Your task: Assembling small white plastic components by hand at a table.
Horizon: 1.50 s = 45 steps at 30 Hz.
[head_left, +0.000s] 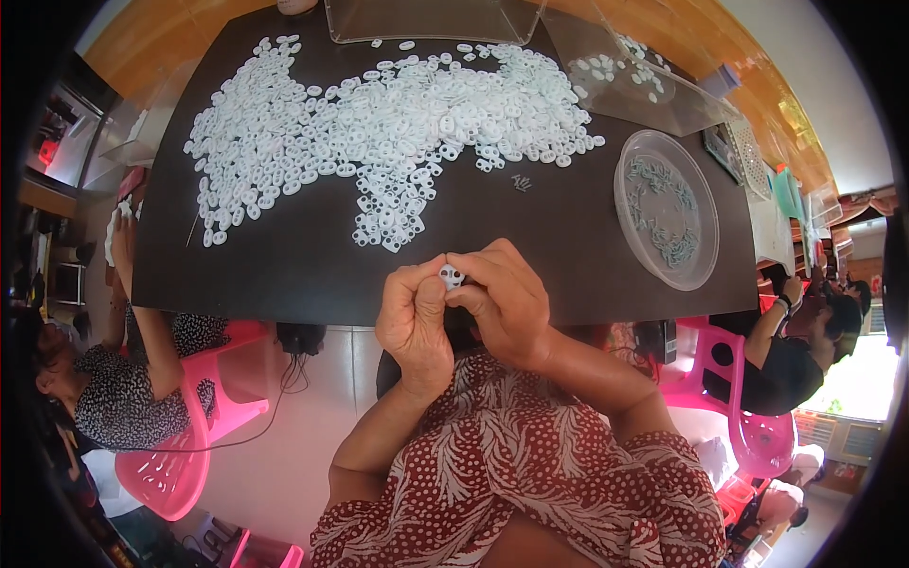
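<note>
Both hands meet just in front of the dark table's near edge, around a small white plastic piece with dark holes [453, 275]. My left hand [415, 327] pinches it from the left between thumb and fingertips. From the other side my right hand [508, 295] grips it with thumb and forefinger, its other fingers curled. Whether a smaller part is also between the fingertips is hidden. Beyond the hands lies a large spread of similar white plastic pieces [393, 109]. Several small grey pins [522, 182] lie loose to the right of its near tongue.
On the right of the table [284, 270] stands a round clear plastic dish [704, 270] with many grey pins. A clear tray [606, 99] with white pieces is behind it, another clear box [431, 40] at the back. People sit on pink chairs at left [204, 445] and right [757, 440].
</note>
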{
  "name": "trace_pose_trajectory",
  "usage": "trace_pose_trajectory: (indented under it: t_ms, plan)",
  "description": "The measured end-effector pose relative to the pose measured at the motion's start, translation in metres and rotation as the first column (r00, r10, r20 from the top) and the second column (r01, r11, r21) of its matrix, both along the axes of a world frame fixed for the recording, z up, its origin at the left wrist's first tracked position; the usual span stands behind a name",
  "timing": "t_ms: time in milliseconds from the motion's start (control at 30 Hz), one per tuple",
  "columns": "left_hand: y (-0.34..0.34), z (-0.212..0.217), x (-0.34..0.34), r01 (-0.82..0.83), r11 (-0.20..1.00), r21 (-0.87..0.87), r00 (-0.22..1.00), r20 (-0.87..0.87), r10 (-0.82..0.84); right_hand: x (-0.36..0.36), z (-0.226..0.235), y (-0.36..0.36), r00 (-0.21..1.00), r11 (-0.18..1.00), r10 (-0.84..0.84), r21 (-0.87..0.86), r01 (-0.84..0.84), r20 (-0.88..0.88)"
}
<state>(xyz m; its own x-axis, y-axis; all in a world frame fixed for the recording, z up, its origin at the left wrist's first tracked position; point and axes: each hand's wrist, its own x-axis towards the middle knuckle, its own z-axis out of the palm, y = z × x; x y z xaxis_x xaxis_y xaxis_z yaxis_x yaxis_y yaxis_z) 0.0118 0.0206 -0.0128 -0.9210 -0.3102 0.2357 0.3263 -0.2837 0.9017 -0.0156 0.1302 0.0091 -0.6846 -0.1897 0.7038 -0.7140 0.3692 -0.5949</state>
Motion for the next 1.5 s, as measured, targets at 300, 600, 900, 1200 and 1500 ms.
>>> trace_pose_trajectory:
  t_ms: [300,600,900,1200,1500]
  plan:
    - [-0.007,0.008,-0.001,0.077,0.994,0.079,0.993,0.080,-0.083,0.001,0.002,0.002,0.997,1.000,-0.005,0.005,0.004,0.071]
    - [-0.010,0.013,-0.001,0.165,0.979,0.118,0.982,0.074,-0.174,0.001,0.006,0.005,0.987,0.998,0.033,-0.049,-0.026,0.158]
    - [-0.014,0.009,-0.002,0.086,0.985,-0.152,0.996,0.035,-0.082,0.002,0.007,0.003,0.971,0.994,0.084,-0.084,-0.066,0.224]
    - [-0.008,0.000,-0.002,0.038,0.997,-0.068,0.999,-0.026,-0.039,0.001,0.002,0.001,0.991,0.999,0.046,-0.025,-0.043,0.124]
    - [-0.005,0.002,0.001,-0.006,0.997,-0.072,1.000,-0.009,0.006,0.002,0.002,0.000,0.987,0.998,0.049,-0.033,-0.045,0.152]
